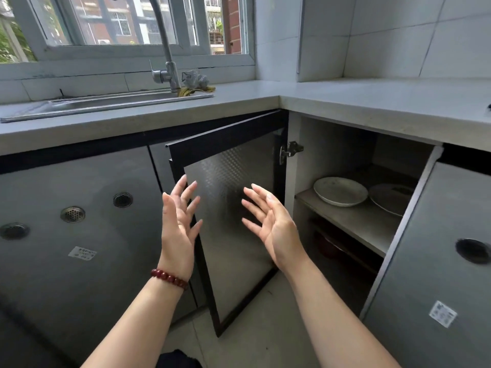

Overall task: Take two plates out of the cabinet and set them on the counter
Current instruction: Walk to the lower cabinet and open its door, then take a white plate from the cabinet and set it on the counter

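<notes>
Both hands hang empty with fingers spread at centre frame before the open door (233, 208) — the right hand (271, 224) nearer than the left hand (180, 224) to the two plates (340, 191) — lying side by side on the cabinet shelf (353, 221), right of centre.
</notes>
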`<move>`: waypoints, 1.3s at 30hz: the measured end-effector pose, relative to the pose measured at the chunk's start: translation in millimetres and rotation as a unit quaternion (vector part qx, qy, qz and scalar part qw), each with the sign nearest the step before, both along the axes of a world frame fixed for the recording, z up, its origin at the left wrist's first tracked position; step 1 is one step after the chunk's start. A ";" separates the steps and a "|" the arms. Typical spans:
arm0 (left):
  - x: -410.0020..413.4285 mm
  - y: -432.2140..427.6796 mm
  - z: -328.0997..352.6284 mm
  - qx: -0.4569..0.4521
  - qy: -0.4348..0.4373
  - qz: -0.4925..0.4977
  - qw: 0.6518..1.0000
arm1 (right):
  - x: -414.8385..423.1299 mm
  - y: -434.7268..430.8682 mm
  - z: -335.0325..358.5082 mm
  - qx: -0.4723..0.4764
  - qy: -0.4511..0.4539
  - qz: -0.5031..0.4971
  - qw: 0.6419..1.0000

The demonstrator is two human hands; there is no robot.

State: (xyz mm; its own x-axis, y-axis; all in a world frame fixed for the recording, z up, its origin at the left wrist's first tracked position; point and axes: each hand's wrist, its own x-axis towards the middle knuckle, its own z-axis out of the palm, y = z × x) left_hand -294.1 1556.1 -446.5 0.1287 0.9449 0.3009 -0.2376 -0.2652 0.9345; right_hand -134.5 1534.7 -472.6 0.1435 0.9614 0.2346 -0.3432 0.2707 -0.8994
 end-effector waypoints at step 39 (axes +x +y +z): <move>254.8 210.4 -45.0 -0.103 0.052 -0.430 0.896 | 166.8 111.8 -40.2 -0.087 0.018 -0.426 0.900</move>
State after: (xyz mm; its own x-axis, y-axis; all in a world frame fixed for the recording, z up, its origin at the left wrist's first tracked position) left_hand -39.3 1766.5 -491.5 0.8521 0.5178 0.0757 -0.1799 0.1540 0.9715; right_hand 32.3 1646.5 -512.7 0.8511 0.5201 0.0711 -0.1079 0.3059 -0.9459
